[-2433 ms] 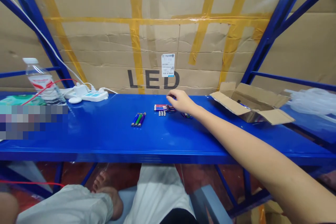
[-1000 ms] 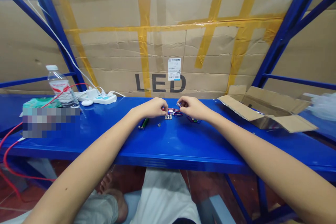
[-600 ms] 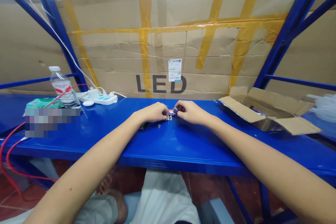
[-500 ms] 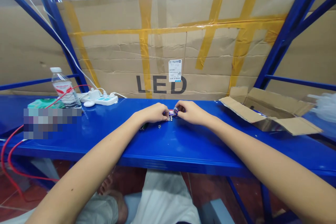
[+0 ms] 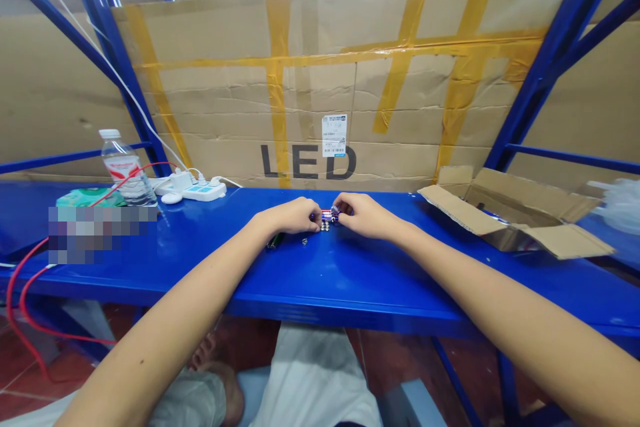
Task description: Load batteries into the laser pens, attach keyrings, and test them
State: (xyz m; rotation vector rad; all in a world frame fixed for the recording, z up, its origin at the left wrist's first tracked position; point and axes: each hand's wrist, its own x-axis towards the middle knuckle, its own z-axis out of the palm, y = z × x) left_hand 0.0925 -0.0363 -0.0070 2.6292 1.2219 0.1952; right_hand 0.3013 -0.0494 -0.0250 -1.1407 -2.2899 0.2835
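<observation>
My left hand (image 5: 299,215) and my right hand (image 5: 361,213) face each other over the blue table. Between them lies a small bundle of blue, red and silver cylinders (image 5: 327,215), too small to name surely. Curled left fingers pinch its left end, while the right thumb and fingers close on its right end and a shiny piece there. Several small silver metal pieces (image 5: 325,227) rest just in front of the bundle. One more silver piece (image 5: 305,241) lies apart, nearer me. Beside my left wrist is a dark green object (image 5: 273,241), partly hidden by the arm.
An open cardboard box (image 5: 510,207) stands at the right, a clear plastic bag (image 5: 625,203) beyond it. At the left are a water bottle (image 5: 127,170), a white power strip (image 5: 204,189) and red cables (image 5: 30,260). A large taped cardboard sheet (image 5: 225,100) closes off the back.
Both hands keep nearly the same place and grip on the bundle. The whole view has shifted very slightly.
</observation>
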